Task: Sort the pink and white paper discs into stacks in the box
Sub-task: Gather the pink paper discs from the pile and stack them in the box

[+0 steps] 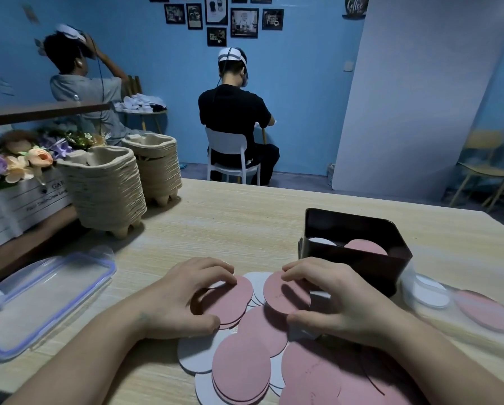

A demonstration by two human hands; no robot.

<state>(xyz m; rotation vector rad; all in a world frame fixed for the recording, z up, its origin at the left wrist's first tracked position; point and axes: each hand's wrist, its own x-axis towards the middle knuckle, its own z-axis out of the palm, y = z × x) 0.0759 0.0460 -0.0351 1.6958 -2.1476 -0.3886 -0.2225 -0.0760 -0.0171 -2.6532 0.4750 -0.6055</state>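
A dark sign high on the blue wall reads "Coffee" in white script. The white crate at the left shows the capitals "GAR", and the smaller line beneath them is too blurred to read. The print on the framed pictures is too small to read. A pink disc bears faint, illegible marks.

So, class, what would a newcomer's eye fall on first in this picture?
First, the spill of pink and white discs at the near edge of the table, with the left hand and right hand each gripping pink ones. Just beyond the right hand, a dark box holds a white stack beside a pink stack. At the far left stand two towers of pulp trays.
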